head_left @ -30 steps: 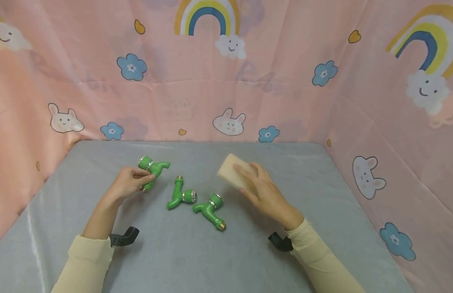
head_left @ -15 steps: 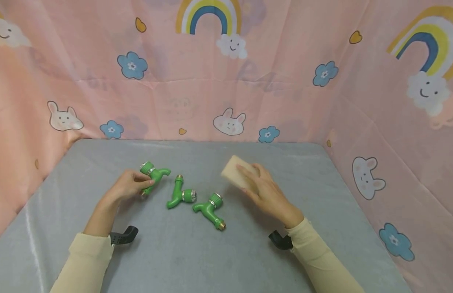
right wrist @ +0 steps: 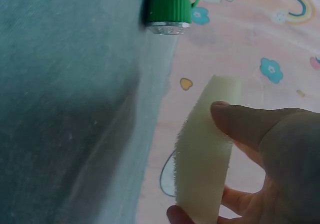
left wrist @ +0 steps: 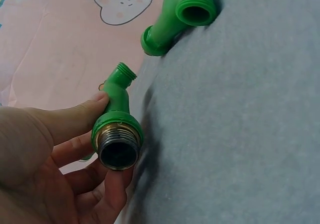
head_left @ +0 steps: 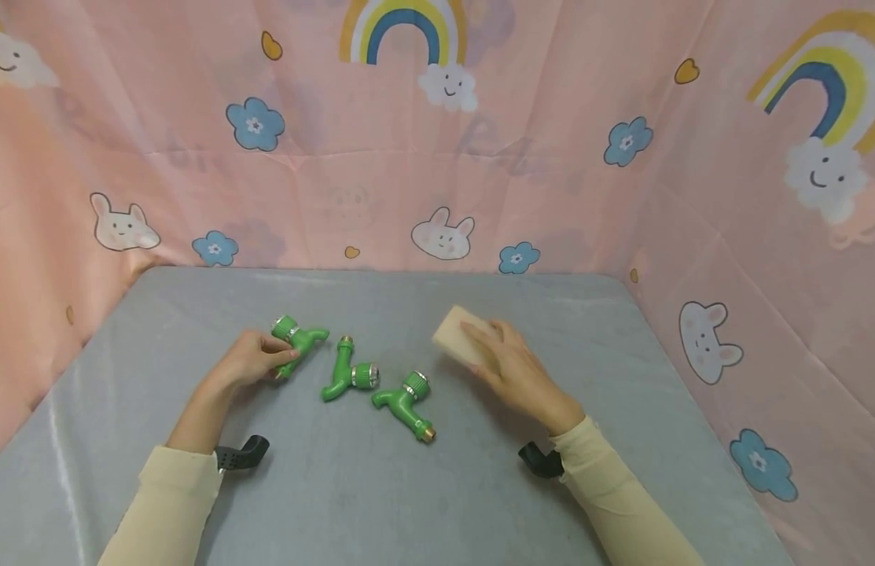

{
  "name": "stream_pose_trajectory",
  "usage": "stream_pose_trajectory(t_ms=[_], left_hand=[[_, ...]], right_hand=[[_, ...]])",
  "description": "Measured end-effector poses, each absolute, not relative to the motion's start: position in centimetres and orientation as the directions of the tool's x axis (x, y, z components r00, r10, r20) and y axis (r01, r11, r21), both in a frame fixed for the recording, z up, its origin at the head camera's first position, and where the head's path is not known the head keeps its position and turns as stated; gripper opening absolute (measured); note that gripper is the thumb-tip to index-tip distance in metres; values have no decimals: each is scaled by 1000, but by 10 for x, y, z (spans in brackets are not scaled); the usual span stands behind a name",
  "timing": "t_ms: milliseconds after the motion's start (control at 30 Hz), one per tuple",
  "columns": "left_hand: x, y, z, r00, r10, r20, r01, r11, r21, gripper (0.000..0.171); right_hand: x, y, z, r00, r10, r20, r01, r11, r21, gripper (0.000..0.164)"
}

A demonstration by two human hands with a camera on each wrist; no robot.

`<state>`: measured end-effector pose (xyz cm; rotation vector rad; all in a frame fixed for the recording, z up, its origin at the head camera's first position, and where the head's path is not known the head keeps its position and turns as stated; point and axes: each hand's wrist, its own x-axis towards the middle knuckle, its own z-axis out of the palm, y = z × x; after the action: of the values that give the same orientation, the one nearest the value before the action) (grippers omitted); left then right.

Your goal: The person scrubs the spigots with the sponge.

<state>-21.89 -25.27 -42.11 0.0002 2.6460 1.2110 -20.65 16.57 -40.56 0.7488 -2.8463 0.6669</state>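
My left hand (head_left: 248,360) grips a green tap (head_left: 303,339) at the left, thumb along its body. In the left wrist view the tap's threaded brass inlet (left wrist: 119,151) faces the camera. Two more green taps lie on the table: a middle tap (head_left: 343,369) with its knob to the right, and a right tap (head_left: 403,405) with its brass end toward me. My right hand (head_left: 518,373) holds a pale cream sponge block (head_left: 457,334), the thumb on one face and fingers round the other, as the right wrist view shows.
A grey cloth (head_left: 423,503) covers the table. Pink printed curtain (head_left: 303,196) closes off the back and both sides. A black curved bracket (head_left: 242,453) is on the left wrist, and another black bracket (head_left: 541,461) on the right one.
My left hand has brought its tap slightly lower and nearer the table. The right hand has shifted the sponge a little right and toward me. The other two taps stay where they were.
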Motion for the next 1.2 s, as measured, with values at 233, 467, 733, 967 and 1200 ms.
stream_pose_trajectory(t_ms=[233,467,733,967,1200], left_hand=[[-219,-252,-423,-972,85,-219,-112,654,749,36],[-217,-250,-423,-969,77,-235,-131,645,753,37],[-218,-249,-426,-971,58,-230,-129,682,719,36],[-213,-247,-425,-975,12,-222,-133,770,625,37],[-212,-246,-419,-980,-19,-199,-128,823,553,40]], right_hand=[[-210,171,-413,-882,-433,185,-470,785,-403,65],[-214,178,-421,-900,-409,146,-431,798,-421,66],[-218,179,-429,-917,-391,75,-383,818,-429,66],[-219,180,-436,-918,-394,48,-376,823,-427,67],[-221,183,-435,-924,-382,-20,-340,845,-413,67]])
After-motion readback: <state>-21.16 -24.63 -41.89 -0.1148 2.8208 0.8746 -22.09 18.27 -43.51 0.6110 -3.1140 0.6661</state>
